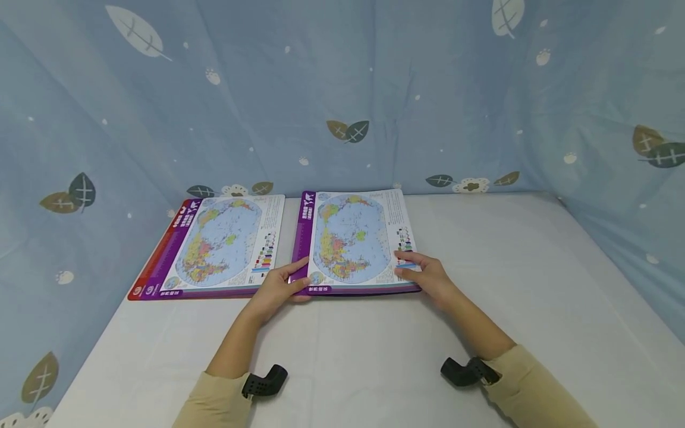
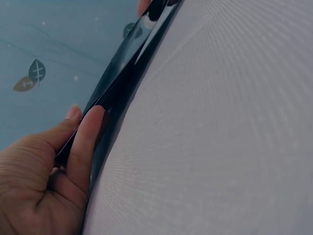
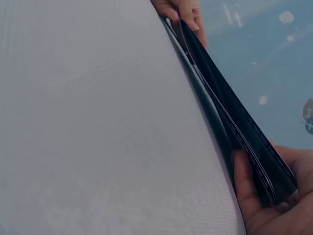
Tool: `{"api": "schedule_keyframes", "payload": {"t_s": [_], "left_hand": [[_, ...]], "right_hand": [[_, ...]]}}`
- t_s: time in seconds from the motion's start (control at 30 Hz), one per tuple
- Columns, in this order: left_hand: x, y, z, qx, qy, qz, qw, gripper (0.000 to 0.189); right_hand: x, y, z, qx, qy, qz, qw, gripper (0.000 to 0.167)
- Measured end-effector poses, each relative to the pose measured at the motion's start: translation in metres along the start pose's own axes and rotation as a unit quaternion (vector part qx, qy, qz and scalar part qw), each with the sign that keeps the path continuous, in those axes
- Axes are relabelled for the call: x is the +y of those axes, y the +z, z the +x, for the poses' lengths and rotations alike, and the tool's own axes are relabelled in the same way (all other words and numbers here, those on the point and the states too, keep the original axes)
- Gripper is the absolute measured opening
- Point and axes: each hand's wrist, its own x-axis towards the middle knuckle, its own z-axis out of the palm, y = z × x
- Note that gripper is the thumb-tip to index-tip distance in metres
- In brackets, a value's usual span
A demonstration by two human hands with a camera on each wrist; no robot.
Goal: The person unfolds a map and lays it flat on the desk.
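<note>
A stack of world map sheets with a purple left border lies in the middle of the table in the head view. My left hand grips its near left corner, thumb on top and fingers below. At the near right corner my right hand pinches the stack between fingers and thumb. From the right wrist view, the dark sheet edges stand slightly apart, with a finger beneath them. The left wrist view shows the left thumb and a finger closed on the dark edge. How many sheets are held I cannot tell.
Left of the held stack lies another world map, purple-bordered, over a sheet with a red border. A white cloth covers the table. Behind it hangs a blue leaf-patterned curtain. Black wrist mounts sit at both cuffs.
</note>
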Motion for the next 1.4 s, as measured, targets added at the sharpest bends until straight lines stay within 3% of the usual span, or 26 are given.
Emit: {"api": "schedule_keyframes", "payload": {"t_s": [0.3, 0.43, 0.8, 1.0, 1.4], "left_hand": [[0.003, -0.003, -0.001, -0.031, 0.019, -0.01, 0.9993, 0.051], [0.005, -0.003, -0.001, -0.036, 0.017, -0.017, 0.9991, 0.053], [0.001, -0.001, -0.004, -0.014, 0.023, -0.025, 0.9993, 0.054], [-0.001, -0.001, -0.005, -0.002, 0.023, -0.021, 0.9995, 0.054], [-0.001, 0.0, -0.006, -0.004, 0.028, -0.03, 0.9992, 0.052]], "right_hand": [[-0.004, -0.005, -0.004, 0.032, 0.005, 0.003, 0.9995, 0.051], [-0.005, -0.006, -0.005, 0.029, 0.003, 0.0, 0.9996, 0.051], [-0.002, 0.001, -0.004, 0.021, -0.015, -0.012, 0.9996, 0.048], [-0.006, 0.002, -0.006, 0.021, -0.045, -0.026, 0.9984, 0.048], [-0.021, -0.007, -0.012, 0.034, -0.058, -0.03, 0.9973, 0.049]]}}
